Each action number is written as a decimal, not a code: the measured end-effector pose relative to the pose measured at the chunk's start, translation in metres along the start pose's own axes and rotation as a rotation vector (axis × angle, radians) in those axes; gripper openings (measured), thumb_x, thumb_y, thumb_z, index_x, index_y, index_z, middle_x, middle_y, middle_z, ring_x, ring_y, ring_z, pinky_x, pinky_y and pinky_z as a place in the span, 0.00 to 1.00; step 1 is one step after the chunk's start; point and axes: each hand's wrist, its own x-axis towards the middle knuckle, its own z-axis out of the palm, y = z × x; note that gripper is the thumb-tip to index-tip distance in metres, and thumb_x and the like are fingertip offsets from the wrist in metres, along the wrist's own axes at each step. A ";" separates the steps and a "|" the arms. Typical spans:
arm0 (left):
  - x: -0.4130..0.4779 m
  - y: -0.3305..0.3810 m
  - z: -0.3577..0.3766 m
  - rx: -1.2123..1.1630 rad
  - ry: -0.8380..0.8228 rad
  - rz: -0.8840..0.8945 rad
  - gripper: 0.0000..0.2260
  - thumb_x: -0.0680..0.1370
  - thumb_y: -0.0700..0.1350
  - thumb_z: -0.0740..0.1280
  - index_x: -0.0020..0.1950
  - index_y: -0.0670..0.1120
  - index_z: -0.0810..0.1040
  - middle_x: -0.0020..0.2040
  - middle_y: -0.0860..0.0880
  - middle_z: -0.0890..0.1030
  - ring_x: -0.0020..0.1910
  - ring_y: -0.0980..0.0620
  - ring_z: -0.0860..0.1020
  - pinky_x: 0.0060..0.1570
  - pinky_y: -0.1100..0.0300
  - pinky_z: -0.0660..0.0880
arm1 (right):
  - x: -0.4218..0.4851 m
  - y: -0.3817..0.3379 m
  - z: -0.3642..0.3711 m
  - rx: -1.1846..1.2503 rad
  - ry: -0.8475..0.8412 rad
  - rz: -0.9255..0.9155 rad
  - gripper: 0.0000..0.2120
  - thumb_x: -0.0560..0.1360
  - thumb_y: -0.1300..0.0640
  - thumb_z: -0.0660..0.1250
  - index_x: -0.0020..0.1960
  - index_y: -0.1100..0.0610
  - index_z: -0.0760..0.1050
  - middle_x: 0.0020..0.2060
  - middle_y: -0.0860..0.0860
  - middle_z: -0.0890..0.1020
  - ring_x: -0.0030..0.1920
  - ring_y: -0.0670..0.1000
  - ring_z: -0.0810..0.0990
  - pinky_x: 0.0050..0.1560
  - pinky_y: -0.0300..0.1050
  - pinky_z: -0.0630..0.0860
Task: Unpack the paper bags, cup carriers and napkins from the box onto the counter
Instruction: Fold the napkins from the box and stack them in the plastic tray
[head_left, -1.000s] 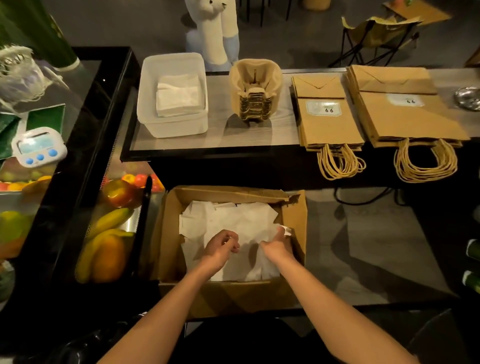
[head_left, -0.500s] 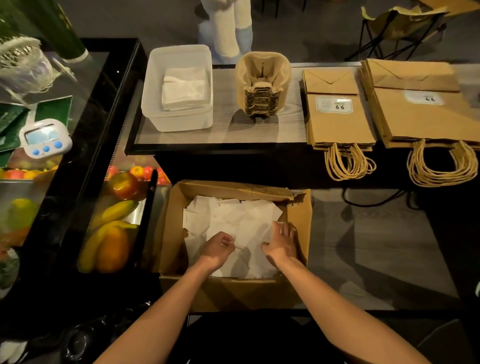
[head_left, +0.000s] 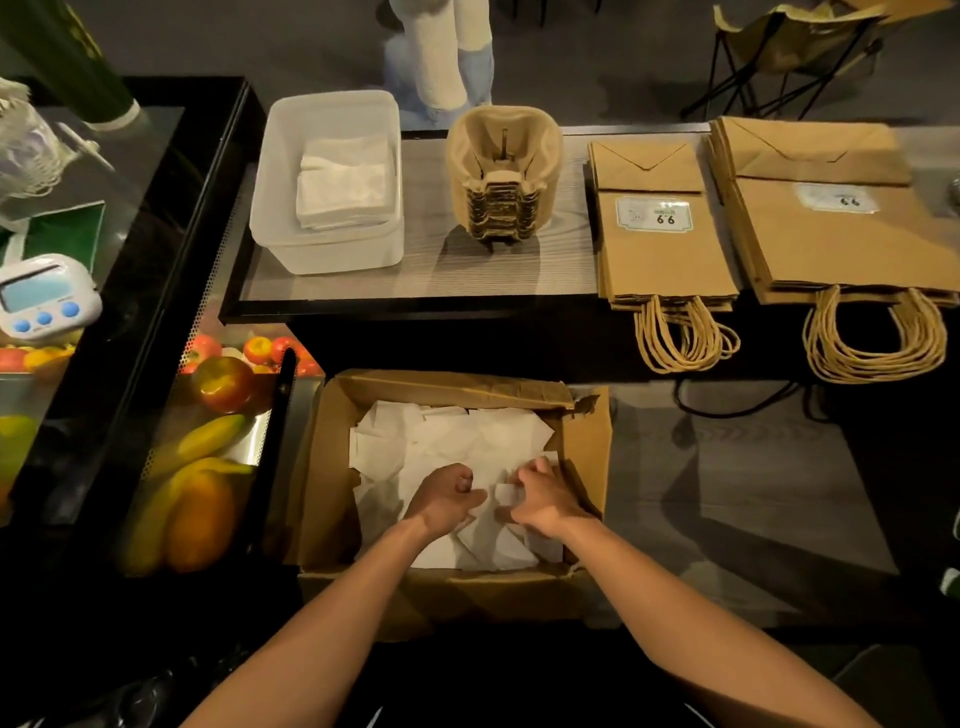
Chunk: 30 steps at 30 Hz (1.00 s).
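An open cardboard box (head_left: 592, 441) sits low in front of me, its bottom covered with loose white napkins (head_left: 457, 441). Both my hands are inside it. My left hand (head_left: 447, 501) has its fingers curled into the napkins and gathers them. My right hand (head_left: 540, 499) pinches a napkin next to it. On the counter (head_left: 426, 265) behind the box stand a white tub (head_left: 327, 249) with folded napkins (head_left: 343, 182), a stack of cup carriers (head_left: 501, 176), a stack of small paper bags (head_left: 660, 234) and a stack of larger paper bags (head_left: 826, 228).
A black display case (head_left: 171, 218) with fruit (head_left: 208, 441) stands left of the box. A white timer (head_left: 44, 296) lies on its top. Bag handles (head_left: 680, 338) hang over the counter's front edge. A cable (head_left: 727, 405) runs on the grey surface right of the box.
My right hand has moved left from the box's right wall toward my left hand and now pinches a napkin. My left hand stays curled in the pile.
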 end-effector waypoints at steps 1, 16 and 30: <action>0.001 0.001 0.000 0.023 0.008 0.024 0.09 0.79 0.45 0.70 0.43 0.44 0.72 0.37 0.48 0.71 0.36 0.49 0.70 0.42 0.53 0.71 | 0.000 0.002 -0.002 -0.039 0.006 -0.012 0.26 0.74 0.48 0.73 0.69 0.53 0.69 0.69 0.51 0.64 0.70 0.56 0.64 0.69 0.53 0.67; 0.011 0.010 -0.004 0.064 0.266 0.163 0.06 0.81 0.49 0.67 0.58 0.56 0.74 0.57 0.56 0.77 0.51 0.51 0.78 0.47 0.57 0.76 | 0.015 0.004 -0.035 -0.194 -0.143 0.012 0.40 0.68 0.41 0.78 0.72 0.52 0.65 0.69 0.55 0.72 0.69 0.59 0.70 0.66 0.55 0.70; -0.002 0.007 0.008 -0.009 0.391 0.201 0.11 0.81 0.42 0.68 0.62 0.51 0.76 0.63 0.55 0.72 0.59 0.55 0.74 0.50 0.72 0.69 | 0.001 0.007 -0.045 -0.024 -0.073 -0.135 0.19 0.74 0.44 0.70 0.61 0.52 0.78 0.57 0.49 0.73 0.58 0.53 0.73 0.52 0.47 0.71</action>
